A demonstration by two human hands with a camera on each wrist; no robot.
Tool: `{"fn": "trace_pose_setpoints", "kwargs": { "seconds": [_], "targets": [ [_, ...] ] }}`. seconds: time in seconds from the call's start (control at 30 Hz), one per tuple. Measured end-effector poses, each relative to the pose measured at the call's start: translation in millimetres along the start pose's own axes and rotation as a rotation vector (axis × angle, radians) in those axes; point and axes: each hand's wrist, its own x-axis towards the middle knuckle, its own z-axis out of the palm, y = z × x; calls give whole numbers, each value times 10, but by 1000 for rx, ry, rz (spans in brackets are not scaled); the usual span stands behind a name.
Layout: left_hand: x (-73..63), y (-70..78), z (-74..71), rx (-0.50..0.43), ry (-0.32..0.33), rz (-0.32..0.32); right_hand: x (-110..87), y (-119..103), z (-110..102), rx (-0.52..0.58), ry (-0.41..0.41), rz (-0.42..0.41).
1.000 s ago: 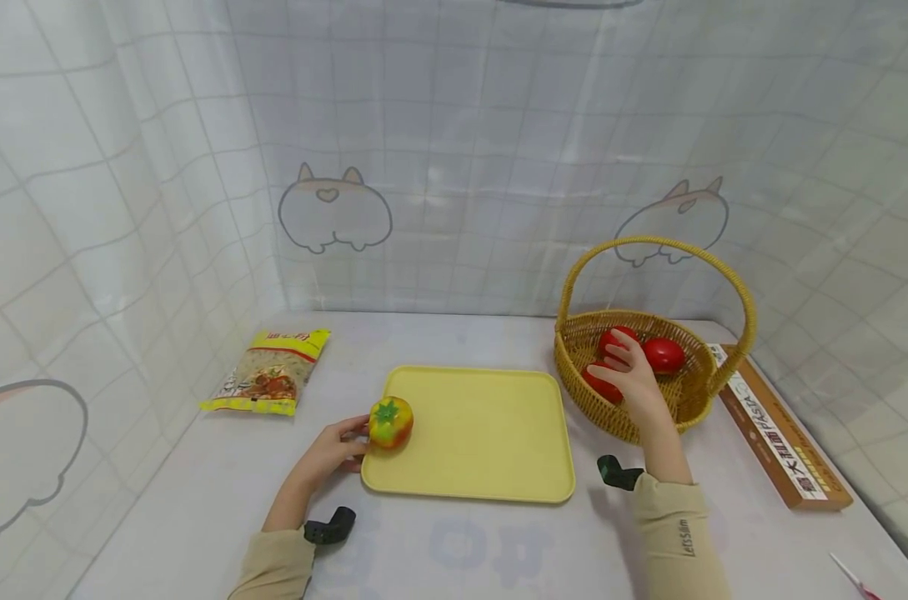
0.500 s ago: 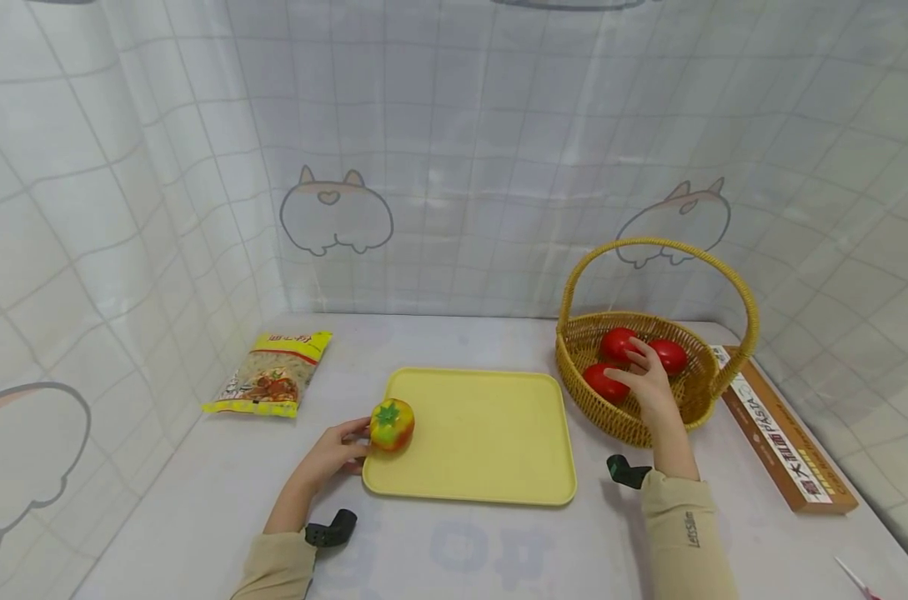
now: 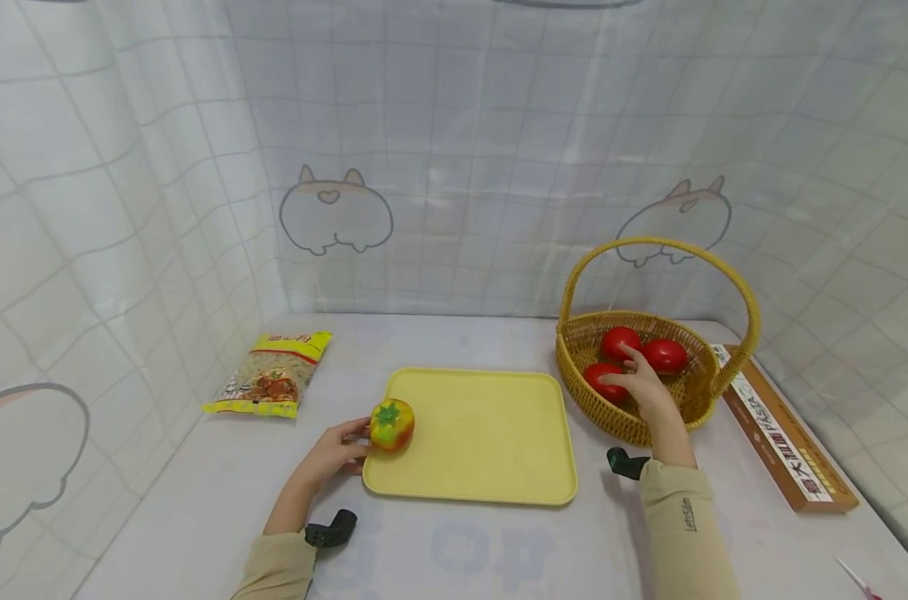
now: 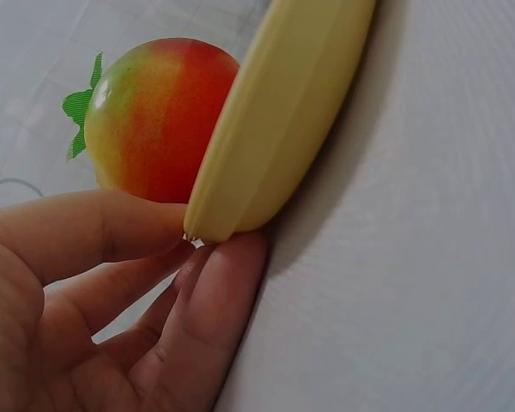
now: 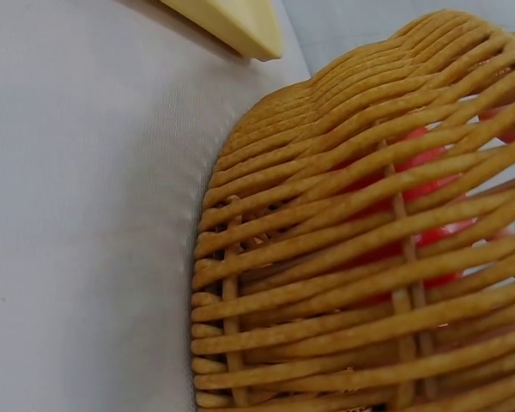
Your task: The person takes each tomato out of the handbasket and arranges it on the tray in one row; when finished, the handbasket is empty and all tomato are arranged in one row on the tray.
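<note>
Left hand [image 3: 333, 452] pinching yellow tray [image 3: 479, 437] edge, right hand [image 3: 643, 388] spread among 3 red fruits [image 3: 665, 356], inside basket [image 3: 605, 419]

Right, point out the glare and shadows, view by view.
Head: pale glare streaks on the curtain, soft shadow beside the right sleeve; left wrist: dim, shadow on the table along the tray, small glint on the red-and-yellow fruit; right wrist: soft shadow on the table beside the basket.

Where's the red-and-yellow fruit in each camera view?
Head: fruit left of centre, on the left end of the yellow tray.
Left wrist: fruit upper left, partly behind the tray.
Right wrist: fruit not in it.
Shared landmark: the tray, whose corner tops the right wrist view.
</note>
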Motion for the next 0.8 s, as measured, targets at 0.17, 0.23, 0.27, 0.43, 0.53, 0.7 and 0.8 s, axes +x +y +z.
{"fn": "trace_pose_setpoints", "kwargs": {
  "seconds": [0.17,0.23,0.27,0.43,0.53,0.7,0.8],
  "targets": [
    [-19,7,-1,-4,1,-1,33,4,17,-41,-91,30],
    [-27,4,2,-1,2,-5,43,19,23,-92,-114,44],
    [-32,3,3,0,3,-6,47,27,27,-119,-119,49],
    [-41,-5,8,2,4,-14,70,67,39,-195,-103,55],
    [-32,-1,4,-7,1,-11,74,67,37,-174,-40,50],
    [-8,-2,-7,-15,-6,0,47,23,30,-102,124,36],
    [2,-15,-10,-11,-7,2,32,3,25,-61,188,31]
  ]
}}
